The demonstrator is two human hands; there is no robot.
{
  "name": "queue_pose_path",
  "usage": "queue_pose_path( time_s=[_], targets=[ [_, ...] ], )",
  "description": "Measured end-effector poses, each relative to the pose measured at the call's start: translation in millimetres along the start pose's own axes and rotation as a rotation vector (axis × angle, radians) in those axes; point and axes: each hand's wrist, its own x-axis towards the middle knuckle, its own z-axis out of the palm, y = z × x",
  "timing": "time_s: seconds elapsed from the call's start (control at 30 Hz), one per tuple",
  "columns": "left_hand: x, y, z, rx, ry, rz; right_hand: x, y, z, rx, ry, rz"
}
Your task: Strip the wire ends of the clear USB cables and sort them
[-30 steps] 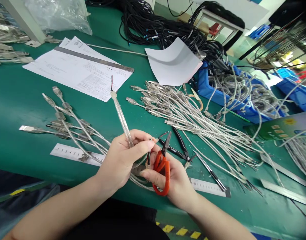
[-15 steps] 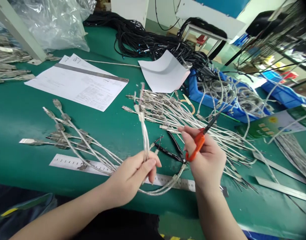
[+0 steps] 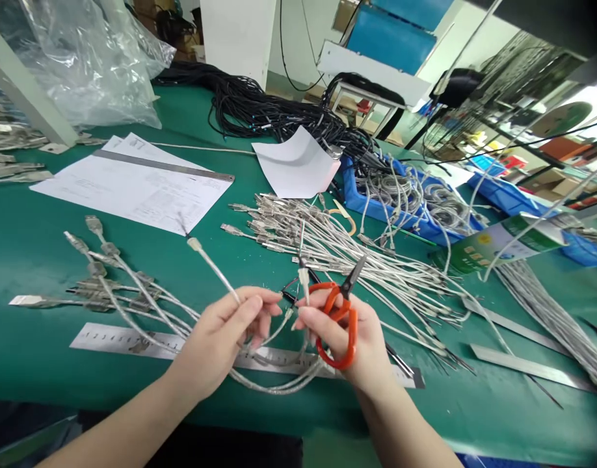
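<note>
Nearly level, both hands [image 3: 219,344] [image 3: 369,344] pinch cables [image 3: 215,272], scissors [image 3: 346,288] in the right.

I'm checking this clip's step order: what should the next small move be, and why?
Probably ease the left hand toward the thin-wire end of the pale cable in the right hand: that end stands up free above the right hand's grip, a gap separates it from the left hand, and the orange-handled scissors point away from it.

Orange-handled scissors [image 3: 346,294] and an upright pale cable [image 3: 304,281] in the right hand [image 3: 367,344] — a tilted cable [image 3: 213,265] in the left hand [image 3: 227,331].
</note>
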Motion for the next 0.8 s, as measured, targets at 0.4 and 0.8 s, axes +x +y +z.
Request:
queue_pose_path(
  time_s=[0.4,0.8],
  targets=[
    [6,22,3.9,-0.058,0.049,-0.05,-4,3,8,-0.049,-0.266,0.144],
    [4,21,12.6,-0.13,0.131,-0.059,-7,11,16,0.033,-0.257,0.185]
  ],
)
